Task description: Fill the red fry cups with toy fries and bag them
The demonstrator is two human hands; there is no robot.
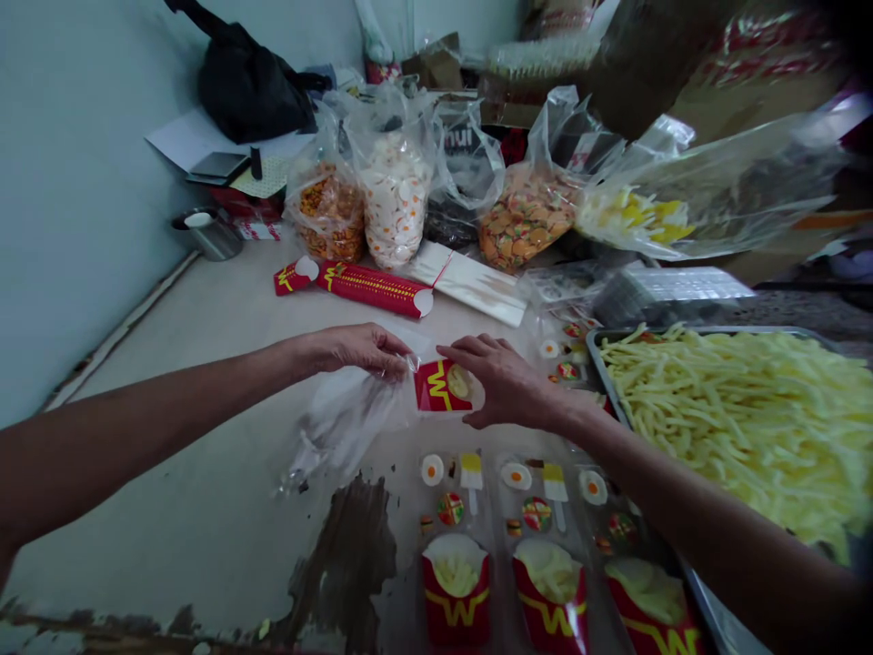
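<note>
My left hand (375, 353) pinches the mouth of a clear plastic bag (345, 418), which trails down and left over the table. My right hand (501, 382) curves around a red fries box (432, 386) with a yellow W and pale toy fries in it, fingers on the far side and thumb on the near side. The box lies on its side at the bag's mouth; how far it sits inside is hard to tell. Below my right hand, several clear trays hold red fries boxes (456, 600) with small toy egg, burger and pizza pieces.
A metal tray (600, 373) heaped with pale toy fries (743, 428) stands at the right. Stacked red cartons (375, 287) lie ahead. Behind them stand bags of small pieces (396, 196), clear plastic trays (682, 287) and a metal cup (215, 235). The tabletop's front edge is peeling.
</note>
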